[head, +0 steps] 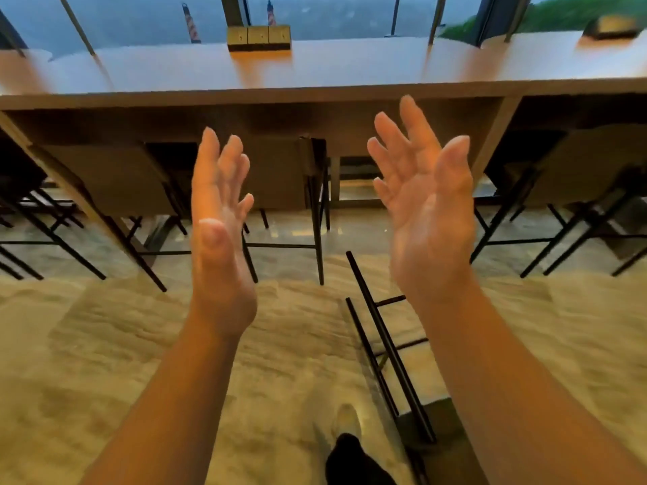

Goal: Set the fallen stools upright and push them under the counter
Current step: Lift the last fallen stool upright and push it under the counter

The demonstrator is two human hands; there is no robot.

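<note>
A fallen stool (388,348) lies on the floor in front of me, its black metal legs pointing toward the counter (315,75) and its dark seat near my right forearm. My left hand (218,218) and my right hand (425,201) are raised in front of me, palms facing each other, fingers spread, holding nothing. Both hang in the air above the floor, apart from the stool. An upright stool (283,176) stands tucked under the counter between my hands. Another upright stool (115,180) stands to its left, and a third (574,173) to the right.
The long wooden counter runs along a window wall. A small brass-coloured box (259,38) sits at its back edge, another object (611,28) at the far right. A gap under the counter (353,183) lies just right of the middle stool. My foot (348,420) shows on the marbled floor.
</note>
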